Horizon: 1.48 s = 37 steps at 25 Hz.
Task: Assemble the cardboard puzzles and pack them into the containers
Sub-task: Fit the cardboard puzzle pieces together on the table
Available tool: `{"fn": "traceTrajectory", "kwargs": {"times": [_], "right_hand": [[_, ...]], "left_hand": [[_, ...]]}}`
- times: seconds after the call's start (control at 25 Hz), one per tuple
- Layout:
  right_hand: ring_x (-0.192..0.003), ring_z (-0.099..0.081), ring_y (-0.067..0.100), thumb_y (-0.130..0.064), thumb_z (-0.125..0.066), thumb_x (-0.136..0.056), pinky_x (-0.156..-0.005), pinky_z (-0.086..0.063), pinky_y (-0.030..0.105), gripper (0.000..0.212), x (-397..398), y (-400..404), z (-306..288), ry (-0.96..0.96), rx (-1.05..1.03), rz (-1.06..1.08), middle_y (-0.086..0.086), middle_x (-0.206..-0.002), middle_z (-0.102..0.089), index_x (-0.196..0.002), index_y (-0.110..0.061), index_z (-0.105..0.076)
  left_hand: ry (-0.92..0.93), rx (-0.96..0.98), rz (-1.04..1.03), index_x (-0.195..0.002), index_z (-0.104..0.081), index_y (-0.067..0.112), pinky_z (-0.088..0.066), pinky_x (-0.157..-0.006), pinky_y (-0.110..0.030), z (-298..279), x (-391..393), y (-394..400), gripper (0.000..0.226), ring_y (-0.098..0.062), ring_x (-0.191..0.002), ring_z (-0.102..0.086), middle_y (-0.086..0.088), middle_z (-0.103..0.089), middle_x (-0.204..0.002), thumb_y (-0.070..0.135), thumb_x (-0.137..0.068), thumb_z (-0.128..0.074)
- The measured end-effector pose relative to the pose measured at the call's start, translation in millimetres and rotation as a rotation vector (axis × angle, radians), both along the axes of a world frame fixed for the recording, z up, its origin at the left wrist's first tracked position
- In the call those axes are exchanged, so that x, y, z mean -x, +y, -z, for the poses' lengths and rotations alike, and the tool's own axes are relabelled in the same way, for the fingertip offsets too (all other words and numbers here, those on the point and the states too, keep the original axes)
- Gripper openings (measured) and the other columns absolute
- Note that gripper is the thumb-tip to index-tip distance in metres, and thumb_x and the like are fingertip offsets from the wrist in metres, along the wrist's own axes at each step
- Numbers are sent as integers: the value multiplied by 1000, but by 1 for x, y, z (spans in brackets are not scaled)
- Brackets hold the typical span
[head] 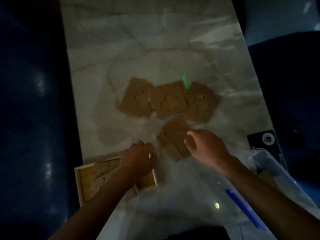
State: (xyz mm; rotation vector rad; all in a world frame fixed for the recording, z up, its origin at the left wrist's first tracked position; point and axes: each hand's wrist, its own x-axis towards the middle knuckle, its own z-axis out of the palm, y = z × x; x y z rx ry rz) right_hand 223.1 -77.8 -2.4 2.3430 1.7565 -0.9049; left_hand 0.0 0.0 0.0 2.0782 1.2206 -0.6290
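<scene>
Three square brown cardboard puzzles lie in a row mid-table: left (135, 98), middle (168, 99) and right (202, 102), each with jigsaw cut lines. Nearer me lies a small stack of cardboard squares (173, 139). My right hand (206, 146) rests at that stack's right edge, fingers spread and touching it. My left hand (138, 158) hovers just left of the stack, fingers curled, over the far corner of a shallow wooden tray (81, 181) that holds cardboard puzzles. The picture is dim and blurred.
The table (138, 49) is pale marble, long and narrow, with dark blue floor on both sides. A clear plastic container with a blue latch (245, 207) stands at the near right. A black device (265, 139) sits at the right edge. A green light streak (185, 82) shows above the middle puzzle.
</scene>
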Motion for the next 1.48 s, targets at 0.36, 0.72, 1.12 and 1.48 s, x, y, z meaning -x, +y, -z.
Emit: {"fn": "traceTrajectory", "kwargs": {"times": [0.36,0.72,1.12,1.48], "right_hand": [[-123,-53,34,-47,-56,-92,-93,-49,42,49,-22,89,29,-87,-165,-220,11,-130,-62,-131,-19,-58],[-152,-13,42,-68,-70,-72,-116,-27,56,108,-52,136,62,-152,-121,-404,21,-165,-14,-158,-26,-20],[-155,1,35,-71,-75,-63,-122,-16,55,126,-82,157,77,-89,-45,-522,16,-168,2,-159,-32,-4],[-148,-23,42,-64,-82,-62,-117,-26,53,125,-92,155,75,-100,-126,-451,18,-165,-18,-157,-34,-7]], "left_hand": [[-135,-329,-45,-139,-44,19,-46,-97,-44,31,-37,64,63,-31,-127,-49,-10,-50,-140,51,-88,-60],[-169,-396,96,-159,-11,15,-22,-118,-54,69,-71,104,116,-41,-152,-7,-23,-9,-165,63,-72,-72],[-120,-290,197,-155,13,34,-2,-119,-59,83,-77,134,134,-36,-152,11,-14,3,-167,70,-61,-76],[-177,-379,154,-156,1,35,-17,-117,-59,68,-68,123,129,-37,-150,-12,-16,-16,-164,65,-60,-80]]}}
